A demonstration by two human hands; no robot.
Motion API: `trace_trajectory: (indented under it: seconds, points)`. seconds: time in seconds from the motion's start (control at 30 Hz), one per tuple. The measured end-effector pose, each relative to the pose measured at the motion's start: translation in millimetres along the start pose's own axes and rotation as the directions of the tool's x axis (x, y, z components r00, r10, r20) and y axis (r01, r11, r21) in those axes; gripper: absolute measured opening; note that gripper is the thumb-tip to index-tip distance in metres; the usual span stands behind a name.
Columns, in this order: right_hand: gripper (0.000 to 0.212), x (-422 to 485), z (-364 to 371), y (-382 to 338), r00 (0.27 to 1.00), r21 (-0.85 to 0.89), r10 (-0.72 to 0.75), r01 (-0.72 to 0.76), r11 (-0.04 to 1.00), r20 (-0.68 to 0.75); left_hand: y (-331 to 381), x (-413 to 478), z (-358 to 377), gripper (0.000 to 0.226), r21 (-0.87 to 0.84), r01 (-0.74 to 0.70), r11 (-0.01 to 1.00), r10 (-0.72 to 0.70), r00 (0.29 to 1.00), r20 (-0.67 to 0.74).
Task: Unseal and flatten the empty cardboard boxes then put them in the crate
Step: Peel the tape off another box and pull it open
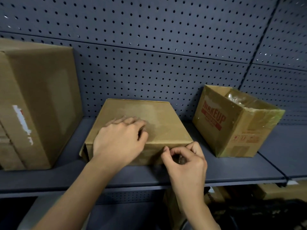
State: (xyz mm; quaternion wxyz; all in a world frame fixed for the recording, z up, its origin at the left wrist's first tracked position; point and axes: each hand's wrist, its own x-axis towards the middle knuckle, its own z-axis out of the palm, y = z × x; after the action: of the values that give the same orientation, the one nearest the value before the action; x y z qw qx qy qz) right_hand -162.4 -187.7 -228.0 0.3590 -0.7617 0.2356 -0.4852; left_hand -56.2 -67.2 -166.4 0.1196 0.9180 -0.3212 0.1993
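Brown cardboard sits under both of my hands: a low brown cardboard box (159, 120) lies on the dark grey-blue metal shelf (232, 170), near its front edge and roughly in the middle. My left hand (119, 138) lies palm down on the box's top near the front left corner, fingers loosely bent and gripping nothing. My right hand (184, 161) is curled at the front face; its thumb and forefinger are pinched together at the box's upper front edge, though I cannot make out exactly what is caught between them. To the left stands a tall, large brown cardboard box (33, 97) with a torn white label. To the right, apart from the low one, an open brown cardboard box with red MAKEUP lettering (232, 123) sits tilted, crumpled clear plastic (235, 98) showing inside. Behind everything runs a dark perforated back panel (149, 47).
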Motion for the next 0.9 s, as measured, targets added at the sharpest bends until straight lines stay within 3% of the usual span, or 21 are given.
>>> trace_trajectory:
  seconds: [0.17, 0.3, 0.7, 0.9]
  points:
    - [0.023, -0.1, 1.2, -0.6, 1.000, 0.024, 0.017, -0.017, 1.000, -0.013, 1.0, 0.7, -0.7, 0.059, -0.001, -0.001, 1.000, 0.001, 0.999, 0.034]
    - [0.020, 0.1, 2.6, -2.0, 1.000, 0.045, 0.029, -0.029, 0.999, -0.008, -0.9, 1.3, -0.9, 0.045, -0.020, -0.009, 1.000, 0.010, 0.999, 0.048]
    - [0.025, 1.1, -3.5, -4.6, 0.999, 0.059, 0.028, -0.031, 0.998, 0.043, 0.7, 0.9, -0.7, 0.045, -0.010, -0.006, 1.000, 0.006, 1.000, 0.026]
    - [0.021, -2.3, 1.7, -3.8, 1.000, 0.107, 0.029, -0.028, 0.994, -0.003, -0.4, 0.1, 0.2, 0.042, -0.039, -0.006, 0.999, 0.006, 1.000, 0.003]
